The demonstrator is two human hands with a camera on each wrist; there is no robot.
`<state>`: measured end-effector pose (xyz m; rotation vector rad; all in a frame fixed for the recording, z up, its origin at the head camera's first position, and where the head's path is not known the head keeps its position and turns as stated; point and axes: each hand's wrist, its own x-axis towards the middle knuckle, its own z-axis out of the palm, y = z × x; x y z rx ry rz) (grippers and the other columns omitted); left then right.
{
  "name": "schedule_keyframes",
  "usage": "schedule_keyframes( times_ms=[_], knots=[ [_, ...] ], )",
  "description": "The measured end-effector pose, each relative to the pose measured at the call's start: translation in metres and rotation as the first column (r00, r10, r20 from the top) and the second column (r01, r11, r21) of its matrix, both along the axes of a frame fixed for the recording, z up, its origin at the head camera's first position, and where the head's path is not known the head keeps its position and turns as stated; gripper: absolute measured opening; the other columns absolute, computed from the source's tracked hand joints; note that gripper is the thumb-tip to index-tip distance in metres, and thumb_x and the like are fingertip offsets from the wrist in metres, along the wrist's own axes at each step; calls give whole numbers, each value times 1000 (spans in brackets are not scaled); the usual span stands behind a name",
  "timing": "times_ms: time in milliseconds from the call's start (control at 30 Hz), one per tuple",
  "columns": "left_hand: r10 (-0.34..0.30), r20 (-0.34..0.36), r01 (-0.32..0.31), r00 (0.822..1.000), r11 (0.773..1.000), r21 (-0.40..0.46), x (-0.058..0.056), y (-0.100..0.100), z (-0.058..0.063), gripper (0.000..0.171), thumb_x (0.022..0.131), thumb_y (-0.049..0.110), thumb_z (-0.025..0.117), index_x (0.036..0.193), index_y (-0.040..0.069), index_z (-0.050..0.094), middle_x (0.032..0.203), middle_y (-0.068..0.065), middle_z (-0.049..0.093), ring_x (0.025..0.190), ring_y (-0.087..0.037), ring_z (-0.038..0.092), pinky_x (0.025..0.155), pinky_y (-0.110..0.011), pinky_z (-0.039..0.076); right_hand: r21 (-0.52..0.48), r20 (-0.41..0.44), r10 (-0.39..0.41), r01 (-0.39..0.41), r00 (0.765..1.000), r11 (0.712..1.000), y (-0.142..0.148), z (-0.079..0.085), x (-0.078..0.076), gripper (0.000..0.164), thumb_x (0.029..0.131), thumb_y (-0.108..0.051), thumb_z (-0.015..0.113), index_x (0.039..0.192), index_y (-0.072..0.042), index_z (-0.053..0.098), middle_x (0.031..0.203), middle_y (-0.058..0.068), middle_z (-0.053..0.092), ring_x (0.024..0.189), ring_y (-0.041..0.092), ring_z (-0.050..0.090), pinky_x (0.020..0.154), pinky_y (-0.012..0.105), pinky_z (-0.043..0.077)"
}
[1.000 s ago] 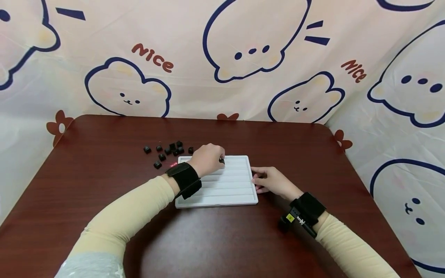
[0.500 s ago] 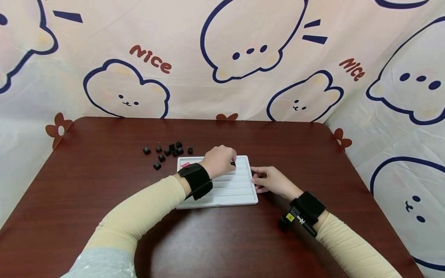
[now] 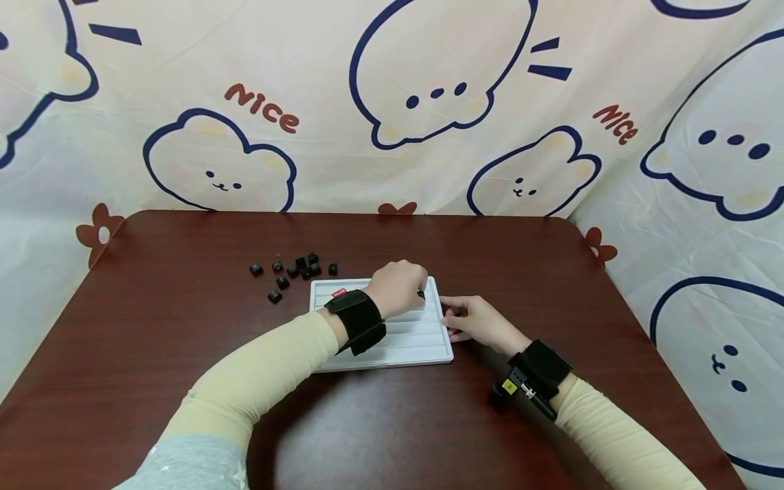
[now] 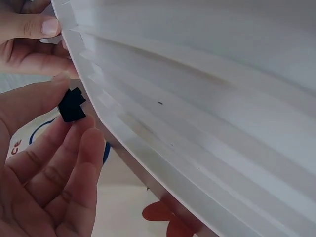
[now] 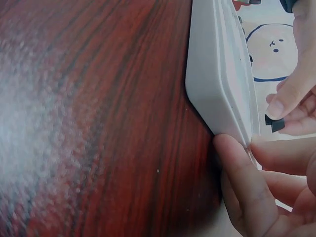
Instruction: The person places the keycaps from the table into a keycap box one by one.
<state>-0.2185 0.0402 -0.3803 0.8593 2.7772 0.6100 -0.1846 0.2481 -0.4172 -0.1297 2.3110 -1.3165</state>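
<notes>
In the head view a white tray (image 3: 398, 347) with raised ridges in rows lies on the table. Over its far right part is my left hand (image 3: 398, 289), pinching a small black keycap (image 4: 71, 105) between thumb and fingers. The left wrist view has this keycap close beside the tray's rim. My right hand (image 3: 484, 323) grips the tray's right edge, thumb at the upper rim and a finger against the side wall (image 5: 210, 74). A red piece with white lettering (image 3: 339, 292) sits at the tray's far left, partly hidden by the left wrist strap.
Several loose black keycaps (image 3: 292, 271) lie scattered on the brown table (image 3: 367, 435), behind and left of the tray. A patterned cloth (image 3: 343, 163) hangs along the table's far edge and right side. Both wrists wear black straps.
My left hand has moved right across the tray with the keycap, uncovering more of the red piece. The right hand stays at the tray's edge.
</notes>
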Motion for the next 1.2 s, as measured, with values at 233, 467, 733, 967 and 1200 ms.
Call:
schedule_keyframes(
  times_ms=[233,467,733,967,1200],
  knots=[
    [-3,2,3,1000,1000,-24,-1,9,-1,15,91,19,81,100,10,73,91,1,69,74,-14,60,61,-28,49,1,-11,8,-8,1000,1000,-1,2,0,53,100,4,61,150,10,44,92,10,50,78,17,63,73,32,60],
    [-24,-11,23,1000,999,-33,-2,17,-2,13,91,20,80,99,12,74,88,2,69,74,-13,62,61,-28,50,-8,0,14,-14,1000,1000,0,5,0,53,101,3,61,150,9,43,86,6,46,76,16,61,72,31,59],
    [-29,-18,28,999,998,-51,-2,23,-7,5,91,15,77,92,13,73,83,3,66,70,-14,59,58,-29,48,-11,-8,18,-18,1000,1000,3,7,0,54,100,3,61,150,9,43,85,6,45,77,17,62,72,31,59],
    [-31,-22,30,999,998,-47,-2,25,-12,6,91,13,76,88,13,70,80,3,65,67,-14,57,55,-28,46,-8,-15,26,-26,1000,1000,0,5,2,54,100,4,61,150,10,42,85,5,44,76,15,61,71,31,60],
    [-36,-22,34,999,998,-57,-3,29,-15,8,91,13,76,88,14,69,81,4,64,68,-14,57,57,-29,47,-9,-10,16,-16,1000,1000,1,2,5,54,101,3,60,151,10,41,84,5,45,76,15,61,71,30,59]
  ],
)
